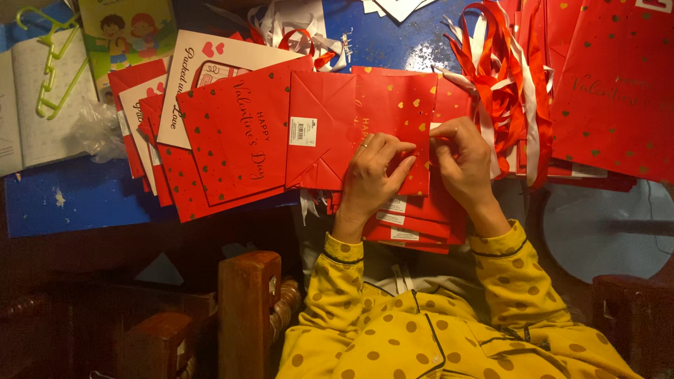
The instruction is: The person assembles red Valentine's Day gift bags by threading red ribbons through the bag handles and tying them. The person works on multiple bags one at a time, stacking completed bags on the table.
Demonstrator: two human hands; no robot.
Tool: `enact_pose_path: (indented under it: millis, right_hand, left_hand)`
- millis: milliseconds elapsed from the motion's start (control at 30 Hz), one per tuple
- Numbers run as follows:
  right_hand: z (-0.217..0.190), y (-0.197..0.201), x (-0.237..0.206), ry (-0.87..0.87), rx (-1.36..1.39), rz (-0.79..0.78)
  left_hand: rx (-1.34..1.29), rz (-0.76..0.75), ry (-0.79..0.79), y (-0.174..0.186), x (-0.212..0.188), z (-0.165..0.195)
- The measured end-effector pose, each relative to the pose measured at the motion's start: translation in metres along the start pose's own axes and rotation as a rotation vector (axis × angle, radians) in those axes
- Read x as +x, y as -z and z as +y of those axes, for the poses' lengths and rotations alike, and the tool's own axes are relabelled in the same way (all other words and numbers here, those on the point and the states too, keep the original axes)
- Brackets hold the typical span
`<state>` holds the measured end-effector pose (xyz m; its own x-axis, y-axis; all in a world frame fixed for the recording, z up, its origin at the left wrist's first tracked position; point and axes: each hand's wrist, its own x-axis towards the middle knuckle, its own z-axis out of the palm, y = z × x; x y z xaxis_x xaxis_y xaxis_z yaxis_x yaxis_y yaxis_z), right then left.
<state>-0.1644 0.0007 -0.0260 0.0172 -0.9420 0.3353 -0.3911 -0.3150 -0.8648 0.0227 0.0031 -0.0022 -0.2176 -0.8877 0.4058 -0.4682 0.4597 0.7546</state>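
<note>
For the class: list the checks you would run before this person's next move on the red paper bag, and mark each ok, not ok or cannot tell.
1. Both hands on the work: left hand and right hand meet at the top edge of the flat red gift bag: ok.
2. Bag lying flat, folded base facing up: ok.
3. Bag supported: it rests on a stack of folded bags: ok.
4. Ribbon within reach: red and white ribbons lie just beyond the right hand: ok.
5. Ribbon already in the fingers: cannot tell.
6. Bag's top holes lined up: cannot tell, the hands partly cover them.
</note>
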Motion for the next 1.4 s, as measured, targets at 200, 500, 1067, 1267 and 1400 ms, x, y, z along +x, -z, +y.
enact_pose_path:
  millis: [200,500,1067,1267,1400]
  right_hand:
    - [-0.004,0.000,0.002,0.007,-0.022,-0.012]
    - [-0.001,-0.001,0.002,-0.035,0.061,-0.013]
    - [0.005,0.007,0.002,0.130,-0.065,-0.214]
    - [0.005,0.007,0.003,0.168,-0.087,-0.221]
    - [0.004,0.007,0.002,0.170,-0.071,-0.222]
  left_hand:
    - [-0.017,0.005,-0.003,-0.002,-0.001,-0.002]
    - [0.003,-0.005,-0.056,0.000,0.000,-0.002]
    - [-0.102,0.056,-0.072,0.002,-0.001,-0.004]
    - [-0.119,0.037,-0.059,0.002,-0.003,-0.005]
    - [-0.127,0.044,-0.080,0.002,-0.003,-0.005]
